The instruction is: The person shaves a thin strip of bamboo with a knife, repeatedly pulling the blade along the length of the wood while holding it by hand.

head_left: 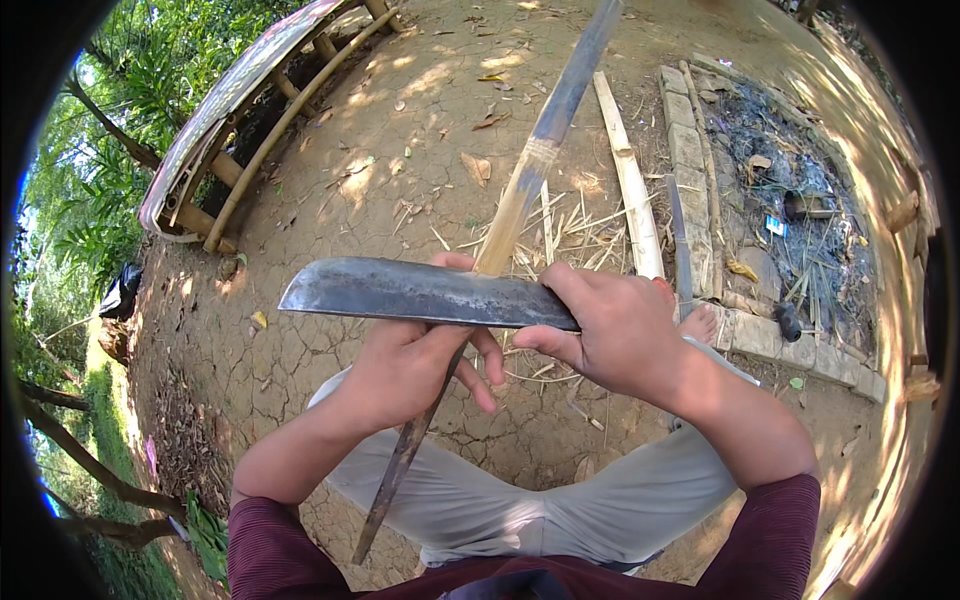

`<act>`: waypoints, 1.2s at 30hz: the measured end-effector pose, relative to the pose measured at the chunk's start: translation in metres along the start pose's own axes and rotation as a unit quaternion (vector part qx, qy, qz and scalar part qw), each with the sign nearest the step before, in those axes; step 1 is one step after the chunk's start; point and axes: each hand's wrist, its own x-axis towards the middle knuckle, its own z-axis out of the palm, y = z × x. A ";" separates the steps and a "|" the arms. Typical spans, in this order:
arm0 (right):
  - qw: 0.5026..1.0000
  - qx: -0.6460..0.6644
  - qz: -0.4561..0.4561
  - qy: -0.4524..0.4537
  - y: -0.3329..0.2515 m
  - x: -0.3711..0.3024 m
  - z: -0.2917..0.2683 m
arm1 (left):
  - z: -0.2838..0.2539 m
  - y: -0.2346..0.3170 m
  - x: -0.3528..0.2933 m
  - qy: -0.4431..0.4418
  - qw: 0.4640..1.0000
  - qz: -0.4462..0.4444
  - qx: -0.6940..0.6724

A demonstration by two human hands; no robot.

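Note:
My right hand [622, 325] is closed round the handle end of a machete [420, 290], its wide dark blade lying crosswise and pointing left. Under the blade, my left hand [405, 370] grips a long bamboo strip [515, 205], with a fingertip showing above the blade and other fingers partly extended below. The strip slants from the top of the view, pale and scraped near the blade, greyer farther up. Its darker lower end passes below my left hand toward my lap. The blade crosses over the strip and hides part of it. Most of the machete's handle is covered by my right hand.
Pale shavings [575, 230] litter the cracked earth ahead. A split bamboo length [630, 180] lies beyond, beside a brick-edged ash pit [685, 140] at the right. A bamboo bench [270, 145] stands at the far left. My bare foot [700, 325] rests near the bricks.

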 end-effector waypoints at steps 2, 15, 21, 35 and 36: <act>0.999 -0.020 -0.025 0.022 0.002 -0.002 0.002 | 0.002 -0.001 -0.002 -0.016 0.999 -0.022 -0.037; 0.996 -0.076 -0.011 0.048 0.009 0.001 0.021 | 0.011 -0.052 0.007 0.075 0.988 -0.081 -0.107; 0.992 -0.116 -0.022 0.044 0.018 0.014 0.026 | 0.009 -0.056 0.009 0.085 0.993 -0.083 -0.001; 0.962 -0.248 -0.080 0.085 0.039 0.027 0.028 | 0.007 -0.055 0.011 0.055 0.997 -0.038 -0.036; 0.960 -0.252 -0.083 0.087 0.042 0.027 0.027 | 0.008 -0.056 0.012 0.057 0.996 -0.047 -0.047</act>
